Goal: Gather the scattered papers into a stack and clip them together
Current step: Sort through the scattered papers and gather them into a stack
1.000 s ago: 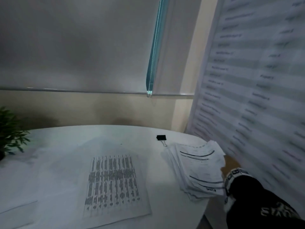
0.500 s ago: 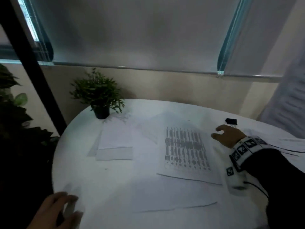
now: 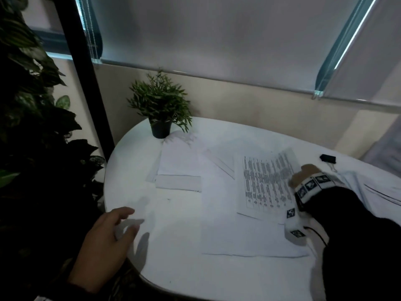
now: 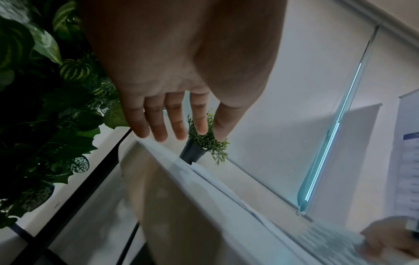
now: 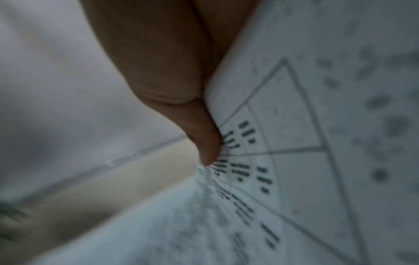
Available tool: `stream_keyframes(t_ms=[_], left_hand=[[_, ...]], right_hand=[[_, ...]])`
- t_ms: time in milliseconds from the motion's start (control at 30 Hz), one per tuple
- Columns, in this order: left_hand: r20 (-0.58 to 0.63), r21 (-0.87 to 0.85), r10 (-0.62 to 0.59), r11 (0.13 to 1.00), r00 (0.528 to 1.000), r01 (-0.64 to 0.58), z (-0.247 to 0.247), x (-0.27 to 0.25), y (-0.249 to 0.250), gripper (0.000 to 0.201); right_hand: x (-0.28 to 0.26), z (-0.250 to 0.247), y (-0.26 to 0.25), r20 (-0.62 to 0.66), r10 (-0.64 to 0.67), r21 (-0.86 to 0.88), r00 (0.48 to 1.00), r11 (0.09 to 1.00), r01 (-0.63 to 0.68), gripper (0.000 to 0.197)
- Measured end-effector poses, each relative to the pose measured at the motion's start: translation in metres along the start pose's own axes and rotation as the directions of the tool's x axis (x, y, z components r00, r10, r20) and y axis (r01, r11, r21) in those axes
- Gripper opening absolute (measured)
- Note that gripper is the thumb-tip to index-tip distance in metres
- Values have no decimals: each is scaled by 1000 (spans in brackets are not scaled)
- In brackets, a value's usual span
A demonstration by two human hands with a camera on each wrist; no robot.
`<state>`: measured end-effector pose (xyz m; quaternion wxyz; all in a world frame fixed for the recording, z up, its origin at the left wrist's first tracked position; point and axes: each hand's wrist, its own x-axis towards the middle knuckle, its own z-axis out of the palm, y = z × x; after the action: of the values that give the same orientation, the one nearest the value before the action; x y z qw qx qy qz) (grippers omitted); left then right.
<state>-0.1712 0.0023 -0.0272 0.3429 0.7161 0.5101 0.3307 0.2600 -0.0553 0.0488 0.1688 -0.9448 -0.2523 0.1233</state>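
Barely halfway, I'd say; loose papers [image 3: 180, 161] still lie spread over the white worktop [image 3: 184, 276], while a partial stack [image 3: 373, 187] sits at the far right edge; the binder clip [image 3: 327, 158] lies unused just beyond the right hand [image 3: 303, 175]. That hand's grip pinches the printed sheet [image 3: 264, 183] at its edge; the left hand [image 3: 104, 242] hovers open-fingered near the worktop's front-left rim, holding nothing. Gathering and clipping are both left.

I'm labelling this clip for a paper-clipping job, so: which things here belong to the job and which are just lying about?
Part of the job:
- printed sheet, under the right hand
- blank sheets
- paper pile at the right edge
- binder clip
- left hand, open at the table edge

Just lying about:
- potted plant
- leafy plant
- window blinds
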Motion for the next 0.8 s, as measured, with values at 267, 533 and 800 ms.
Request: stream_keyframes(t_ms=[267, 533, 800], left_hand=[[60, -747, -254, 631, 965, 212, 7, 8, 35, 97], [126, -846, -283, 470, 951, 252, -8, -4, 40, 41], [-96, -334, -373, 885, 923, 323, -20, 11, -2, 44]], right_hand=[[-141, -36, -105, 200, -840, 801, 504, 436, 409, 14], [-127, 47, -125, 368, -770, 706, 522, 596, 381, 13], [-26, 83, -93, 494, -466, -351, 734, 666, 659, 101]])
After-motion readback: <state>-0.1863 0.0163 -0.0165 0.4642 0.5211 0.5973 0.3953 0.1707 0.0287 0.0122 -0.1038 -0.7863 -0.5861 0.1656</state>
